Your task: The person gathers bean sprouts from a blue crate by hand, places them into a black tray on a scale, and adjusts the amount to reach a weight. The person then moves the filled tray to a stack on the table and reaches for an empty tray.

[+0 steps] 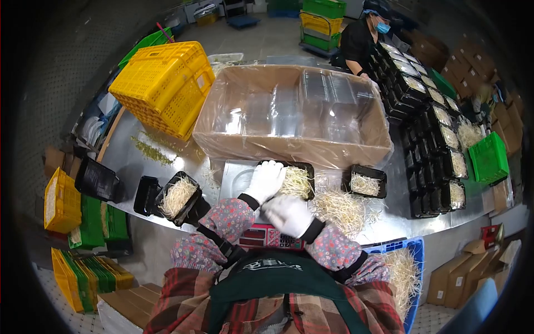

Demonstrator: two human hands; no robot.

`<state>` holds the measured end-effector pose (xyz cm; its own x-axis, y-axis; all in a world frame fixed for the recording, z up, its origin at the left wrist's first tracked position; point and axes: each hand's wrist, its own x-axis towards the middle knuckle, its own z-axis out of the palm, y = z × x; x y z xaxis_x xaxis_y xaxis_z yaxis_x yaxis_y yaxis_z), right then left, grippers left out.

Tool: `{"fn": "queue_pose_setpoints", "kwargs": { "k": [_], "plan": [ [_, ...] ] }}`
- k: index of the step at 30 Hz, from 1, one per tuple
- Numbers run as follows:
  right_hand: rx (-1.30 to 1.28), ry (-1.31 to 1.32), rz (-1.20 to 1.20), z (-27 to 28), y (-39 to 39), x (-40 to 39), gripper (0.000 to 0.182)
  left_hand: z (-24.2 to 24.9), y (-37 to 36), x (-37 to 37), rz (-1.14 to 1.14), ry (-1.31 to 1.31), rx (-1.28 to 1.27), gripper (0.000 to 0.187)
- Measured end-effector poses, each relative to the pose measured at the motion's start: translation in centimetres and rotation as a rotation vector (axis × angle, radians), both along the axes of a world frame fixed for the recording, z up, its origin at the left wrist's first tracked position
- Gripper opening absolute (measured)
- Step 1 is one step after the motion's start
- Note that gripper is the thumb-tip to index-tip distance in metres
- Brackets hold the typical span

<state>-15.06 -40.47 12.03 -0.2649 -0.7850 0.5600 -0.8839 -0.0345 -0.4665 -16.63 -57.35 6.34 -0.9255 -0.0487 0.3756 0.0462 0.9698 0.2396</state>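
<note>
A black plastic tray of bean sprouts (296, 182) sits on the metal platform of a scale (236, 181). My left hand (266, 181), in a white glove, lies along the tray's left side with its fingers stretched out. Just below the tray is my right hand (289, 216), also gloved; motion smears its fingers, and whether they hold anything is hidden. The scale's red keypad panel (261, 236) shows partly under my wrists. Right of the hands a loose heap of bean sprouts (342, 211) lies on the metal table, with another filled black tray (365, 182) behind it.
A plastic-lined carton (289, 147) of clear lids stands ahead. Yellow crates (161, 83) are at its left. Filled trays (179, 196) stand at left, and stacks of them (428, 167) at right, near a masked person (361, 42). A blue crate of sprouts (409, 278) is beside me.
</note>
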Motion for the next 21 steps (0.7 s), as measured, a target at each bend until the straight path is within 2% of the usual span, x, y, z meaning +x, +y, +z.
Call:
{"fn": "queue_pose_setpoints", "kwargs": {
  "k": [2,4,7,10,13,14,16,18,19,20,21],
  "plan": [
    [0.337,-0.025,0.164,-3.0,-1.8,2.4,0.024,1.1,0.4,0.5,-0.010,0.042,0.115,0.021],
    [0.496,0.064,0.110,-5.1,-2.7,3.3,0.041,1.7,0.6,0.9,0.006,0.088,0.245,0.029],
    [0.602,0.089,0.058,-7.4,0.6,1.4,0.070,2.5,0.0,1.7,-0.073,0.225,0.368,0.035],
    [0.723,0.010,-0.067,-5.6,8.3,-1.8,0.062,5.1,-2.3,4.2,0.061,0.309,0.508,0.033],
    [0.641,-0.012,-0.530,-9.4,15.3,-4.5,0.057,1.5,-7.3,7.6,0.217,0.283,0.565,0.038],
    [0.529,-0.014,-0.656,-9.2,16.4,-5.0,0.065,-1.0,-8.5,8.6,0.275,0.231,0.613,0.042],
    [0.223,-0.367,-0.658,-9.8,16.5,-7.0,0.077,-3.2,-8.6,9.9,0.369,0.183,0.681,0.049],
    [0.117,-0.635,-0.641,-4.2,13.1,-6.4,0.087,-1.6,-5.7,9.1,0.211,0.222,0.525,0.058],
    [0.104,-0.402,-0.595,-5.1,11.9,-6.9,0.092,0.2,-4.1,8.5,0.121,0.149,0.417,0.067],
    [0.080,-0.431,-0.577,-3.9,10.2,-6.4,0.082,2.1,-1.8,7.4,0.069,0.109,0.351,0.073],
    [0.150,-0.571,-0.576,-3.9,8.7,-6.5,0.066,3.7,0.2,6.4,0.015,0.058,0.324,0.074]
  ]
}}
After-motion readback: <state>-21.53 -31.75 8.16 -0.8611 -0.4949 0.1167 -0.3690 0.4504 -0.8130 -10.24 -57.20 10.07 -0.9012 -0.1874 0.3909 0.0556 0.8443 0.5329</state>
